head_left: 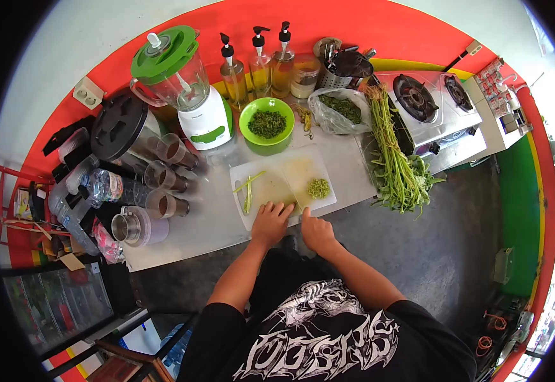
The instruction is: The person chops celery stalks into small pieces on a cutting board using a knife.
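A white cutting board [258, 219] lies at the front edge of the metal table. My left hand [272, 223] rests on its near side, fingers bent over green stalks that are mostly hidden under them. Close by, my right hand [317, 230] is closed around a knife [293, 191], whose thin blade shows nearly edge-on, pointing away from me. Right of the blade sits a small heap of chopped green stalks [318, 188]. A few longer green stalks [248, 194] lie on the board's left part.
Behind the board stands a green bowl [266, 145] of chopped leaves, beside a blender [191, 95] and pump bottles [259, 67]. To the right are a plastic bag [341, 109] of greens, a leafy bunch [398, 159] overhanging the edge, and a gas stove [427, 102]. Glasses [166, 205] stand left.
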Motion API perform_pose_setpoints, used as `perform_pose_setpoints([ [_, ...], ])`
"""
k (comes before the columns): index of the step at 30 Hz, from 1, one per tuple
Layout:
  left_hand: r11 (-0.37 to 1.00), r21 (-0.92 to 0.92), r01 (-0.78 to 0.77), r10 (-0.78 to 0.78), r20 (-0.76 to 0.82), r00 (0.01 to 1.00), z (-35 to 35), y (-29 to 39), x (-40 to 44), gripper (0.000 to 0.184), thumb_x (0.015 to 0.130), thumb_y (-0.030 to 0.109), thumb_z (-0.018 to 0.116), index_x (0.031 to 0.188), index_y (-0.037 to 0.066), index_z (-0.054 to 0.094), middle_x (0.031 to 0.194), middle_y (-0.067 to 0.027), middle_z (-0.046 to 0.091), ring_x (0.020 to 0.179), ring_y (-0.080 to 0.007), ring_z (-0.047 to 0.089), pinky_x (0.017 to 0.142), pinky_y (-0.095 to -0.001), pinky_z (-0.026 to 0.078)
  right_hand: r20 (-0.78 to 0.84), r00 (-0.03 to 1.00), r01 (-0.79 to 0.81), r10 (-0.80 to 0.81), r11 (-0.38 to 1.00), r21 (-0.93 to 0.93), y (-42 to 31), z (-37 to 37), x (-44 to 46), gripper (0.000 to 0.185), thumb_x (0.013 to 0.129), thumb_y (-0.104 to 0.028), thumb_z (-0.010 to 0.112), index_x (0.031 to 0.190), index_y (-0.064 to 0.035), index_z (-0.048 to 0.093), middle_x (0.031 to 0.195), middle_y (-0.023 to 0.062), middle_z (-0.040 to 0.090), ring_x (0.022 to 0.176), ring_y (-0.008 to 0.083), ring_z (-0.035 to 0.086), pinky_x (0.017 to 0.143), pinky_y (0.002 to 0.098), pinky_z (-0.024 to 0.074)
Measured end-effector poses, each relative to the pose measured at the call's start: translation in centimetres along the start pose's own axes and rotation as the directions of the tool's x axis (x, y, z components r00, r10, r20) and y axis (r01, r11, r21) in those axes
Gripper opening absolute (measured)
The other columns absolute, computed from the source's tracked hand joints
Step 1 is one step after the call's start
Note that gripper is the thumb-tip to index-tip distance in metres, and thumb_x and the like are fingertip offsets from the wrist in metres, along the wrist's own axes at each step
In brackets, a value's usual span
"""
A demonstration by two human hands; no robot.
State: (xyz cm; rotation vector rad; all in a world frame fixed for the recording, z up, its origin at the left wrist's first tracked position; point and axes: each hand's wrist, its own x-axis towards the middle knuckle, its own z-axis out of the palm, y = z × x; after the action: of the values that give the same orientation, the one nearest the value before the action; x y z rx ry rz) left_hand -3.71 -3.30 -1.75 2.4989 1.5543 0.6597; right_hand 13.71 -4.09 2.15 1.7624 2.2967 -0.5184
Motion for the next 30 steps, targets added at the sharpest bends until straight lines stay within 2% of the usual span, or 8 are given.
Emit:
perform_pose_setpoints([
  [7, 1.000, -0.003, 0.016, -0.016, -0.037, 0.999, -0.3, 0.4, -0.1, 0.043, 0.081, 0.012, 0.064, 0.124, 0.013, 0.063, 0.102, -0.0057, 0.059, 0.096, -0.0282, 0.054, 0.082, -0.0412, 0.045, 0.081, 0.994, 0.077, -0.076, 0.997, -0.002, 0.8, -1.8, 1.2, 0.050, 0.083, -0.005, 0.063, 0.125, 0.0081, 0.041, 0.085, 0.0233, 0.071, 0.080, 0.0380, 0.073, 0.068, 0.0459, 0.0590],
  [9, 1.000, 0.000, 0.008, -0.008, -0.044, 0.999, -0.1, 0.1, -0.3, 0.044, 0.081, 0.011, 0.064, 0.125, 0.013, 0.063, 0.102, -0.0057, 0.059, 0.096, -0.0281, 0.054, 0.082, -0.0412, 0.045, 0.121, 0.992, 0.031, -0.030, 0.999, -0.010, 0.2, -1.8, 0.0, 0.047, 0.083, -0.005, 0.063, 0.123, 0.0069, 0.042, 0.087, 0.0242, 0.071, 0.082, 0.0388, 0.073, 0.070, 0.0464, 0.0587],
  [16, 1.000, -0.001, 0.028, -0.028, 0.006, 1.000, -0.3, 0.4, -0.2, 0.043, 0.081, 0.011, 0.063, 0.124, 0.013, 0.063, 0.105, -0.0041, 0.061, 0.097, -0.0270, 0.054, 0.083, -0.0406, 0.045, 0.112, 0.991, 0.064, -0.066, 0.998, 0.024, 0.5, -1.9, 1.7, 0.047, 0.083, -0.008, 0.064, 0.122, 0.0066, 0.042, 0.091, 0.0247, 0.071, 0.085, 0.0390, 0.072, 0.073, 0.0463, 0.0588],
  [18, 1.000, -0.008, 0.020, -0.020, -0.005, 1.000, -0.3, 0.3, -0.3, 0.042, 0.081, 0.011, 0.063, 0.124, 0.013, 0.063, 0.103, -0.0046, 0.060, 0.097, -0.0276, 0.054, 0.083, -0.0409, 0.045, 0.192, 0.980, 0.049, -0.051, 0.999, 0.019, 0.5, -2.2, 1.1, 0.046, 0.084, -0.009, 0.063, 0.121, 0.0071, 0.041, 0.091, 0.0249, 0.071, 0.086, 0.0394, 0.072, 0.073, 0.0465, 0.0586],
  [25, 0.999, -0.049, 0.023, -0.025, -0.039, 0.999, -0.1, 0.2, -0.2, 0.040, 0.082, 0.011, 0.063, 0.122, 0.011, 0.062, 0.104, -0.0058, 0.062, 0.097, -0.0280, 0.055, 0.083, -0.0415, 0.045, 0.120, 0.992, 0.023, -0.029, 0.998, 0.055, 0.2, -1.6, 1.9, 0.044, 0.084, -0.009, 0.063, 0.120, 0.0055, 0.042, 0.094, 0.0257, 0.071, 0.090, 0.0413, 0.071, 0.077, 0.0477, 0.0577],
  [29, 0.997, -0.052, 0.049, -0.050, -0.015, 0.999, 0.0, 0.1, -0.2, 0.037, 0.083, 0.011, 0.063, 0.120, 0.010, 0.063, 0.102, -0.0062, 0.063, 0.096, -0.0282, 0.056, 0.082, -0.0420, 0.045, 0.194, 0.981, 0.015, -0.022, 0.999, 0.038, -0.2, -2.8, 0.7, 0.042, 0.084, -0.009, 0.063, 0.118, 0.0046, 0.042, 0.093, 0.0258, 0.070, 0.090, 0.0423, 0.071, 0.077, 0.0485, 0.0576],
  [30, 0.998, -0.044, 0.044, -0.046, -0.055, 0.997, 0.0, 0.2, -0.1, 0.037, 0.082, 0.011, 0.064, 0.120, 0.010, 0.063, 0.102, -0.0048, 0.063, 0.096, -0.0271, 0.055, 0.083, -0.0404, 0.045, 0.208, 0.978, 0.002, -0.006, 1.000, 0.021, -0.3, -2.8, 0.5, 0.040, 0.085, -0.009, 0.063, 0.117, 0.0045, 0.043, 0.093, 0.0258, 0.070, 0.090, 0.0425, 0.071, 0.076, 0.0484, 0.0577],
])
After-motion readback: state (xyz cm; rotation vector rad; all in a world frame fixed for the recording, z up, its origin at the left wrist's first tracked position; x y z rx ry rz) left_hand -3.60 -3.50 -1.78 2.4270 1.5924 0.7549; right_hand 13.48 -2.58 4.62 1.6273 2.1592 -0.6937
